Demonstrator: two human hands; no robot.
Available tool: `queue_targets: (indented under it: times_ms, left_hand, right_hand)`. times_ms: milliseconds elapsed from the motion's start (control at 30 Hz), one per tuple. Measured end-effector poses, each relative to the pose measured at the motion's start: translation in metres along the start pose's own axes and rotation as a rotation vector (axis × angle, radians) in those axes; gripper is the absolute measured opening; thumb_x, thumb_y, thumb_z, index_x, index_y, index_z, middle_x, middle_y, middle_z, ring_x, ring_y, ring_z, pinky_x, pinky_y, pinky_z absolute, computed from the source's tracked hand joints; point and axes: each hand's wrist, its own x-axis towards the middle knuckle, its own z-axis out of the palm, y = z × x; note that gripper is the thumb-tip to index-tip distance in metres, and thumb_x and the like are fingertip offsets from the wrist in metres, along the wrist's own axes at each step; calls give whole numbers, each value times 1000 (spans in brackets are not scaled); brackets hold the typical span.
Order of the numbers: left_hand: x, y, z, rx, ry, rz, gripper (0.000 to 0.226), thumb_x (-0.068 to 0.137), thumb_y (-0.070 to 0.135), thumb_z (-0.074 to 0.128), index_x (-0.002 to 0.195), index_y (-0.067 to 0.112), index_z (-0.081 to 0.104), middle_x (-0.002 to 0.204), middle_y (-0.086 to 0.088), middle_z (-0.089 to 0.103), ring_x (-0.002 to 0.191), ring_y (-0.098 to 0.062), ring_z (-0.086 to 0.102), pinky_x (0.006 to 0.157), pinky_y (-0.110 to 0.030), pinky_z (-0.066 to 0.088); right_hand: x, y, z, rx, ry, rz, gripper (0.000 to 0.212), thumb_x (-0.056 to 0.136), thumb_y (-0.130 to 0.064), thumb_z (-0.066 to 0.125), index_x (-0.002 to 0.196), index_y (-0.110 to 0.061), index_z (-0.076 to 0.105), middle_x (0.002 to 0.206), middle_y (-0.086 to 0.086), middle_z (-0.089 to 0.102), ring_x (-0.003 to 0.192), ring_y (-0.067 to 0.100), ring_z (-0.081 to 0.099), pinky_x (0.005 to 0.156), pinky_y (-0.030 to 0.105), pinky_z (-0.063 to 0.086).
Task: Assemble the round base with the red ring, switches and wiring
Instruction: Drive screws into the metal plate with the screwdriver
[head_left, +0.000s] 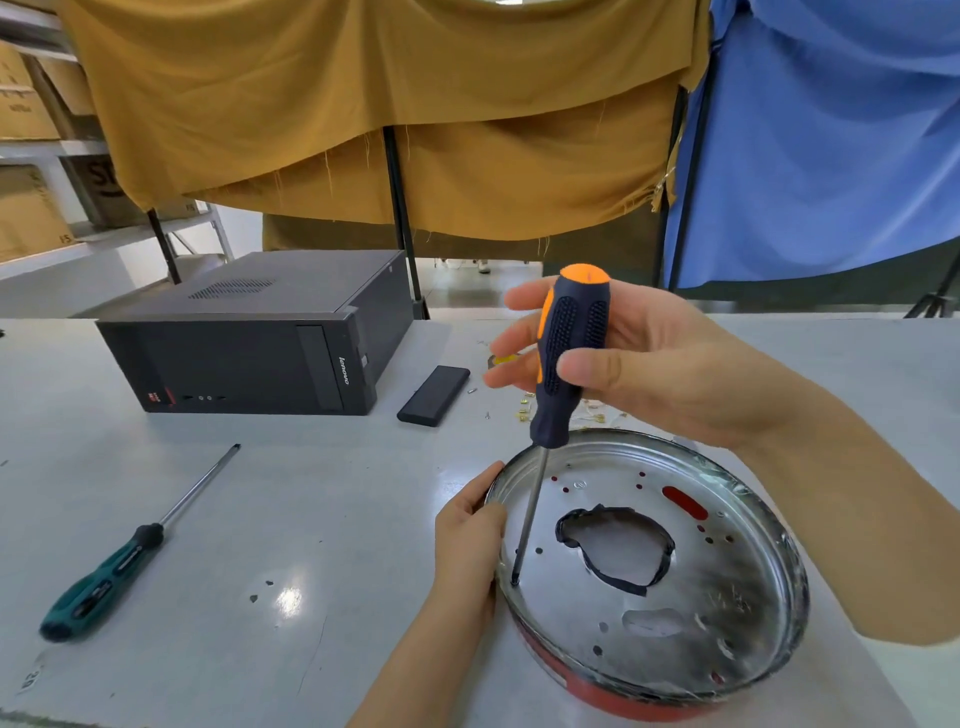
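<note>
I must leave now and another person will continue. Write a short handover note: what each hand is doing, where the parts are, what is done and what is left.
Right hand: grips the orange and navy screwdriver upright, its tip in a hole near the left edge of the round metal base.
Left hand: holds the base's left rim, steadying it.
Parts: the base sits on the red ring on the table; black tape edges its centre opening. A green screwdriver lies to the left; small brass pieces lie behind the base.
Done: base set on the ring.
Left: finish this screw. No switches or wiring are visible.
</note>
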Motion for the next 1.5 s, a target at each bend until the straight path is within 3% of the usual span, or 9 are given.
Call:
queue_targets:
  times_ms: [267,400,600,700,900,1033,1167,1267,1500]
  left_hand:
    - [-3,0,2,-30,27,11,49,81,-7,50,117,23,68,109,-13,71,76,-26,67,71,-36,56]
    - [-2,2,1,18,5,20,53,80,-8,48,118,23,68,108,-7,73,92,-30,71,85,-45,57]
    - [-1,1,0,6,4,8,52,81,-9,47,118,22,67,100,-9,74,76,-31,70,71,-39,59]
    - [-2,1,3,-37,26,8,44,85,-5,52,115,24,68,96,-7,75,72,-27,70,68,-37,60]
    - [-4,2,4,-27,20,19,44,83,-6,52,114,20,69,109,-16,71,75,-24,68,68,-34,56]
    - [-3,3,3,0,28,16,47,84,-7,51,117,24,66,102,-7,74,85,-26,72,76,-39,60]
    - [-3,3,2,6,26,12,47,86,-7,51,120,20,65,101,-5,75,83,-27,73,74,-38,60]
    - [-4,4,3,5,15,18,45,86,-6,52,120,21,65,103,-5,74,85,-27,73,74,-39,60]
    - [-5,4,4,-28,11,16,40,84,-4,57,113,22,68,99,-5,75,81,-22,73,60,-28,56]
  right_hand:
    - [21,14,45,-553,658,-136,23,80,-27,74,92,-20,56,84,7,67,81,26,70,74,43,58]
    - [21,1,23,-349,441,82,34,80,-19,75,107,-18,53,88,2,70,86,19,71,85,41,57]
    - [11,-6,4,-13,-9,78,59,82,-2,62,137,-11,42,116,11,64,117,30,60,101,45,46]
    - [13,-7,12,-219,94,46,43,77,-13,73,117,-15,56,103,7,71,101,24,68,90,37,55]
    - [23,13,39,-693,710,-92,26,77,-31,77,87,-25,53,80,-4,65,76,16,68,72,38,56]
    - [22,7,28,-639,540,-22,33,78,-29,76,88,-22,45,74,-4,62,72,19,69,68,36,58]
    - [16,5,11,-120,121,117,46,87,-4,61,128,-15,43,111,6,67,108,29,65,96,42,51]
    - [7,2,8,-17,-10,67,46,88,1,54,132,-8,44,118,14,64,114,32,61,101,43,47]
    - [22,17,44,-544,555,-34,25,81,-25,74,98,-23,55,92,1,68,84,22,70,80,40,57]
